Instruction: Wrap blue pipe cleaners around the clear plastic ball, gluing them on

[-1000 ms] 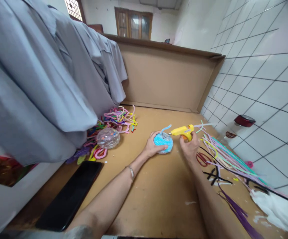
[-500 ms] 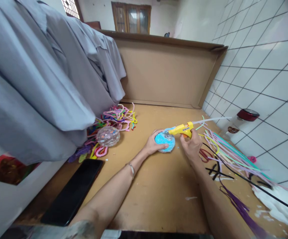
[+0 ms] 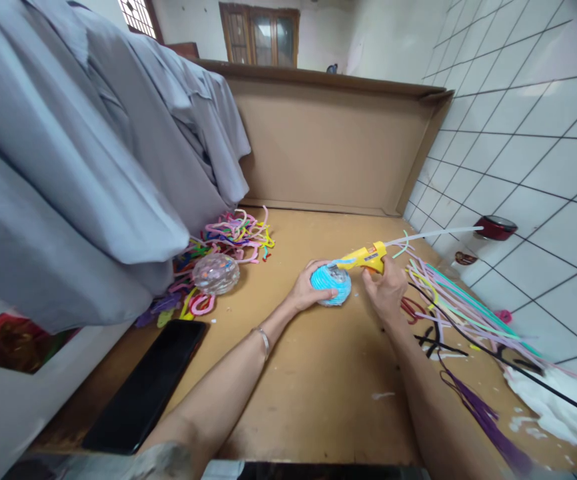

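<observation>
Mid-table (image 3: 318,393), left hand (image 3: 304,289): curled around the blue-wound ball (image 3: 337,287), thumb across its near side.
Right hand (image 3: 387,287): wrapped around the handle of the yellow glue gun (image 3: 366,257).
Gun's tip: at the ball's top, contact unclear.

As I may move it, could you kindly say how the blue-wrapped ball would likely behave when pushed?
The blue-wrapped ball might roll, since its sides look rounded. Its ridged surface probably resists slipping. The loose blue strand at its top would likely bend easily, being thin.
</observation>
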Demonstrator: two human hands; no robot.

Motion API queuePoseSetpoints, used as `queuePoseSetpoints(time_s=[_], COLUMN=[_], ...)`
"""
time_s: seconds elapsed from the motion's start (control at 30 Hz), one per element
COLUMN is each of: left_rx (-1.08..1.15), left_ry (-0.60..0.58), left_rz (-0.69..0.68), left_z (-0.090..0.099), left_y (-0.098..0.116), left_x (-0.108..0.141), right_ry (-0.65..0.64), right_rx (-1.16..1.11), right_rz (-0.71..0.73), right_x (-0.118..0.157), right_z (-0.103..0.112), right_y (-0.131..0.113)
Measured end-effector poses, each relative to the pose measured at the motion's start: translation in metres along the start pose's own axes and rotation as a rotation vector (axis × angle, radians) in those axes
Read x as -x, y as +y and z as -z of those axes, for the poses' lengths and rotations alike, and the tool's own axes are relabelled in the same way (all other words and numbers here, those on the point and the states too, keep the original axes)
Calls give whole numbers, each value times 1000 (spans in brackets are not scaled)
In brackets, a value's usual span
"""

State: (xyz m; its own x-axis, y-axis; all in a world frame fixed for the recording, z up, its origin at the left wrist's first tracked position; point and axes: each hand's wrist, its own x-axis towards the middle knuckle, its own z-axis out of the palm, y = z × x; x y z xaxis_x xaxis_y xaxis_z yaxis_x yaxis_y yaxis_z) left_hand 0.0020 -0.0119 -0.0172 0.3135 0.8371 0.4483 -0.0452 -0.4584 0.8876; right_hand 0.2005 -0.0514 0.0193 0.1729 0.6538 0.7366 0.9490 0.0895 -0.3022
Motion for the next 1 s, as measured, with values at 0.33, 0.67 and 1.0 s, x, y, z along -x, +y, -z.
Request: queuePoseSetpoints(time_s=[0.33, 0.67, 1.0], left_rx=[-14, -22, -5], left_ry=[-6, -4, -10], left_rz=[-1, -20, -33], left_z=[0, -1, -1], left_y=[1, 2, 2], left_x=[1, 0, 0], right_ry=[16, 20, 9], right_rx=[-7, -18, -5], right_rz=[13, 40, 21], right_x=[1, 1, 0], right_z=[-2, -1, 2], right_y=[3, 2, -2])
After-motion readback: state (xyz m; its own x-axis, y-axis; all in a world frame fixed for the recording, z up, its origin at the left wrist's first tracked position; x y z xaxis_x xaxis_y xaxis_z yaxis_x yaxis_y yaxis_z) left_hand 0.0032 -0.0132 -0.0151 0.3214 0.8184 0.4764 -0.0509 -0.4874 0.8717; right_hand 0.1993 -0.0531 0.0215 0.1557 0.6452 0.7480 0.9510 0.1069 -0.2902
